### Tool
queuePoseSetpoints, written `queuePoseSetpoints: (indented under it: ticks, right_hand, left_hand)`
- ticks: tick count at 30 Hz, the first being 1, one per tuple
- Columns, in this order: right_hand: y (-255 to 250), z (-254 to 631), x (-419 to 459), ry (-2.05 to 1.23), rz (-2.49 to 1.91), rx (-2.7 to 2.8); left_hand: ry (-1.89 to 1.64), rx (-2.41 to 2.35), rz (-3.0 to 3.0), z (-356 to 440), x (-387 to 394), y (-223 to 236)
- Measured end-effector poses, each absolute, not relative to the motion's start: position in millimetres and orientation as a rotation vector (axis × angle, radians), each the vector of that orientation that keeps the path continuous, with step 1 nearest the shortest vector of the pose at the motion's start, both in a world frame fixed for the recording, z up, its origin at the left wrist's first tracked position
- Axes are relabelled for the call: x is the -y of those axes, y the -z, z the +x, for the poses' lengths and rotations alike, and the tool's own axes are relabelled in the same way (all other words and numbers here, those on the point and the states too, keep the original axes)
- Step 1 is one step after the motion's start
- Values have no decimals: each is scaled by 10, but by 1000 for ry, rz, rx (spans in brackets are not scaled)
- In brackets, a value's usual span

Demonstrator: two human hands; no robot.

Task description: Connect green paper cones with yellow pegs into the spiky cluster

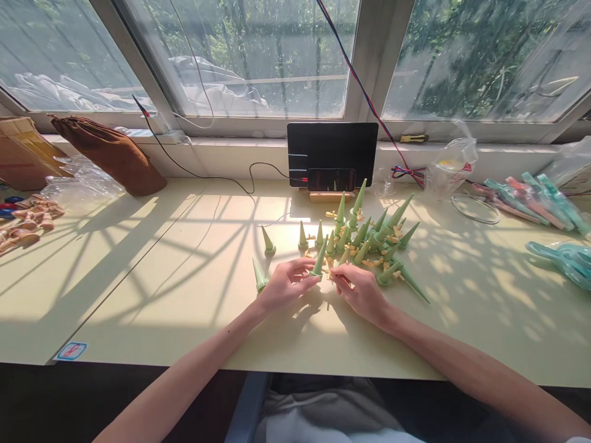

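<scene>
Between the fingertips of my left hand [290, 283] is a green plastic cone [319, 258] with a ringed base, its point tilted up. My right hand [359, 288] is closed in a pinch close beside it, on a small yellowish piece [329, 271] whose exact shape I cannot make out. Behind and to the right of my hands lies a cluster of similar green cones [388, 223], some upright and some on their sides, with small yellow pieces among them. Two more cones stand left of my hands, one farther back [268, 241] and one nearer [259, 277], partly hidden.
A dark tablet [332, 144] and a phone [331, 179] lean by the window sill, with a cable running left. Brown bag [108, 157] and wooden pieces [30, 224] are at the left. Pink and teal plastic pieces [542, 197] and a teal bundle [563, 261] lie right.
</scene>
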State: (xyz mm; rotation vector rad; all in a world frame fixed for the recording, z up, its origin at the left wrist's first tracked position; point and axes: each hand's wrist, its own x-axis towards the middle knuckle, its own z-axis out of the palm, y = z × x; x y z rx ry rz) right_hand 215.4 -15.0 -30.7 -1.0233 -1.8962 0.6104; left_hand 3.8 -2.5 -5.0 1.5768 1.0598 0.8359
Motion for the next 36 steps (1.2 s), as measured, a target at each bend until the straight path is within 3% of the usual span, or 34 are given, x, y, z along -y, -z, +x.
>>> queuePoseSetpoints:
  ticks: [14,22,36]
  right_hand:
    - [250,2145,179,-662,-1071,1908]
    - [192,2127,212,-874,-1121,1827]
    - [56,2096,216,-1769,-1001,1214]
  left_hand:
    - [-877,-1055,1726,22,28,92]
    - [-922,-1056,1810,36,43,77]
    - [-924,-995,1925,14,31,56]
